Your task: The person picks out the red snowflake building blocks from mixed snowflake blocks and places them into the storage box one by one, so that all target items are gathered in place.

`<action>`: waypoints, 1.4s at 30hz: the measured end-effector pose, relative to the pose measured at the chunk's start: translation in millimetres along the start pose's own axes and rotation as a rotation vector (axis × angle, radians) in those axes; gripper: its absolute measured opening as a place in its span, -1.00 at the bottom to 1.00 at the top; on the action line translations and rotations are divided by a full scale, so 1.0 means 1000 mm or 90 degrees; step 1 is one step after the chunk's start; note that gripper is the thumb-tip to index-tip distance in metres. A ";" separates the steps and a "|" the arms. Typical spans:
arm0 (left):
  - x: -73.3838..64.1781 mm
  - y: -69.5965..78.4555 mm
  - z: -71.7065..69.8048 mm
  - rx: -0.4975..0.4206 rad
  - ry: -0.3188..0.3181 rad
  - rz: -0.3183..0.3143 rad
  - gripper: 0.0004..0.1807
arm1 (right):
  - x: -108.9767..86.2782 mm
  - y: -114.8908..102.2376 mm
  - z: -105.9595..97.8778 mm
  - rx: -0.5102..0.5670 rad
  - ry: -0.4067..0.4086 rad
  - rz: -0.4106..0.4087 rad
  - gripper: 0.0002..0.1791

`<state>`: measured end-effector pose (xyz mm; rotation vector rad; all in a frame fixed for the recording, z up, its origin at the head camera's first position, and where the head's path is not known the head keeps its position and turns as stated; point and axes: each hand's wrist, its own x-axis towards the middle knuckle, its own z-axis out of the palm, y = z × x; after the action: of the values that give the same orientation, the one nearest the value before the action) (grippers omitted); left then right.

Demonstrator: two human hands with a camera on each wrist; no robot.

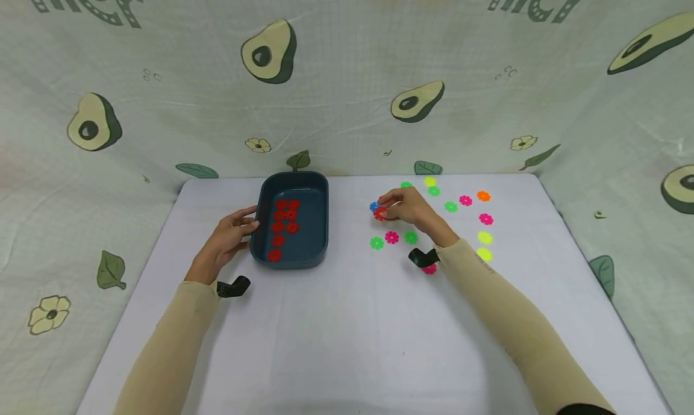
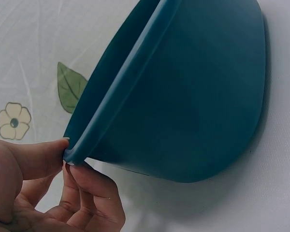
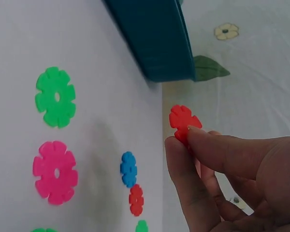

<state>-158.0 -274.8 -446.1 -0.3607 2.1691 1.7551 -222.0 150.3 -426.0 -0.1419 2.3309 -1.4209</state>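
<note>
My left hand [image 1: 226, 240] pinches the left rim of a dark teal rectangular tub [image 2: 183, 96] between thumb and fingers. Several red flower-shaped plastic discs [image 1: 278, 240] lie inside the tub, most of them in its left half. Over the right part of the table, my right hand [image 1: 409, 209] holds a red notched flower disc [image 3: 181, 116] between thumb and index finger, raised above the tabletop. Below it on the cloth lie a blue disc [image 3: 128, 169] and another red disc [image 3: 136, 199], side by side.
Loose green discs [image 1: 376, 243], pink discs [image 1: 485, 219], yellow discs [image 1: 485, 238] and an orange disc [image 1: 484, 196] are scattered around my right hand and forearm. A pink disc [image 1: 429, 269] is partly under the right wrist camera. The white table [image 1: 336, 343] meets a printed cloth backdrop [image 1: 347, 102].
</note>
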 end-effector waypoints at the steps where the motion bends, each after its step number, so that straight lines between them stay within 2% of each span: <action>1: -0.001 0.000 0.000 0.000 0.001 -0.001 -0.33 | 0.000 -0.003 0.001 0.008 -0.009 -0.003 -0.67; 8: 0.000 0.000 -0.001 -0.006 0.003 -0.007 -0.32 | 0.005 -0.023 0.014 0.031 -0.042 -0.005 -0.67; 17: 0.002 0.000 -0.001 -0.008 0.005 -0.015 -0.31 | 0.012 -0.045 0.034 0.030 -0.057 -0.041 -0.72; 25: 0.001 0.001 -0.001 -0.008 0.006 -0.005 -0.31 | 0.020 -0.064 0.053 -0.001 -0.065 -0.059 -0.71; 29: 0.001 0.000 -0.001 -0.010 0.005 -0.005 -0.31 | 0.023 -0.074 0.064 0.004 -0.081 -0.072 -0.70; 36: 0.003 -0.001 -0.001 -0.013 0.014 -0.011 -0.32 | 0.031 -0.082 0.084 0.013 -0.121 -0.092 -0.72; 42: -0.001 0.002 0.000 -0.008 0.012 -0.011 -0.32 | 0.038 -0.088 0.104 -0.027 -0.146 -0.111 -0.72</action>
<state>-158.3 -274.4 -443.9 -0.3988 2.1633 1.7633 -226.5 10.8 -401.4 -0.5046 2.2034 -1.3561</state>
